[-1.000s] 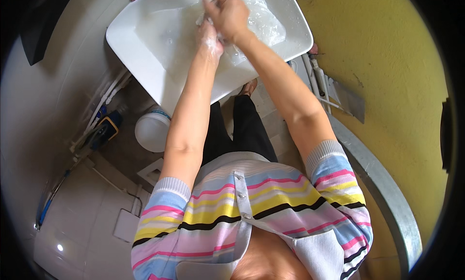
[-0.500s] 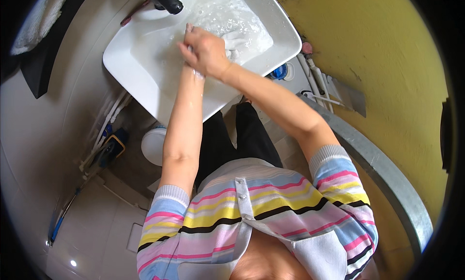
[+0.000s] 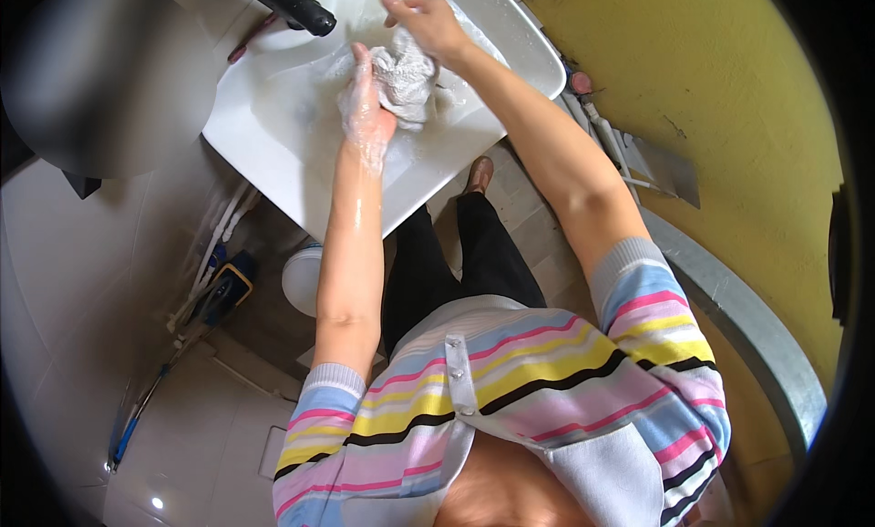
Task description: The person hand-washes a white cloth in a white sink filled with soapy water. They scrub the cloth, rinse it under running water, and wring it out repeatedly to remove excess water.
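A: Where is the white textured cloth (image 3: 404, 81) now, and how is it held?

B: You have it bunched over the washbasin (image 3: 260, 167), lying against the palm of your left hand (image 3: 366, 108). That hand appears to be clasping it, with the thumb raised beside it; your other left fingers are mostly hidden behind the folds.

A: And the right hand (image 3: 433, 26)?

B: You hold it just above the cloth's upper end, thumb and forefinger a little apart. I can't tell whether your remaining fingers have any fabric in them.

A: How far along does it look?

B: Partway through a hand wash, I'd judge. You have soap worked up: suds (image 3: 369, 153) coat your left hand and wrist, and the water (image 3: 301, 99) in the basin looks cloudy. Rinsing and wringing seem left, since your cloth is crumpled and your skin soapy. I can't see water running from the black tap (image 3: 305, 15) beside your hands.
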The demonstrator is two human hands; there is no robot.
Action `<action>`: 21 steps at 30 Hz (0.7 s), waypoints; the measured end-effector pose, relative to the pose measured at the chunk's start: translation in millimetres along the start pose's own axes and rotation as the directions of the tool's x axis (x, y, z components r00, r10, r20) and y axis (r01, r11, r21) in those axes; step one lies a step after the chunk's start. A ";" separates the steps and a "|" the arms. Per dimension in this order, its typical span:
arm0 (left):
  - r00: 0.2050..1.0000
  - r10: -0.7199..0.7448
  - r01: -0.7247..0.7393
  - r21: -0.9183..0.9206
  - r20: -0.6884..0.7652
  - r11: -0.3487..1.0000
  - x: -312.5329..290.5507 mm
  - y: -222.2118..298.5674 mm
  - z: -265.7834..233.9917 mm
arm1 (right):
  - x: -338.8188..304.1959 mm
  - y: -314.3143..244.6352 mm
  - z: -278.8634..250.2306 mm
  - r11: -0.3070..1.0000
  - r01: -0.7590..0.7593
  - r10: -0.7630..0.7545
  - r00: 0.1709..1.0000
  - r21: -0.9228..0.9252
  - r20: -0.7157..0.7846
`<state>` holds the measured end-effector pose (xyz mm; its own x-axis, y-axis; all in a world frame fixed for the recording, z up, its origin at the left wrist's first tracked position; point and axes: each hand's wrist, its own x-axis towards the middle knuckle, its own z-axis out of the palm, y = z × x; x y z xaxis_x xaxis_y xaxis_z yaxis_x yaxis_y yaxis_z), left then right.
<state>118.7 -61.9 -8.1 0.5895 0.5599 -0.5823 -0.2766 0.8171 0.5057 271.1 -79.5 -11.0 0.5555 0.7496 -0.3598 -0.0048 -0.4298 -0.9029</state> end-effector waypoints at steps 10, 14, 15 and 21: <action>0.990 0.138 -0.113 0.607 0.006 0.787 0.2 7.1 -30.2 | -49.6 -26.7 -35.8 0.934 0.061 -0.158 0.954 0.352 0.254; 0.980 0.177 -0.199 0.379 0.093 0.904 1.6 6.6 -48.0 | -36.2 -13.2 -35.2 0.801 -0.027 0.040 0.999 0.598 -0.009; 0.967 0.222 -0.243 0.177 0.128 0.954 -0.2 6.3 -47.3 | -39.4 -1.1 -28.9 0.863 -0.014 0.060 0.995 0.505 -0.075; 0.929 0.091 0.016 -0.285 0.358 0.958 43.4 -6.3 -62.7 | -116.0 -4.6 51.6 0.614 0.743 -0.753 0.653 -0.267 0.086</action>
<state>98.5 -34.2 -76.4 0.7944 0.5453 -0.2674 -0.4716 0.8313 0.2942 163.8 -138.6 22.7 0.2943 0.8562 0.4247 0.6315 0.1593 -0.7588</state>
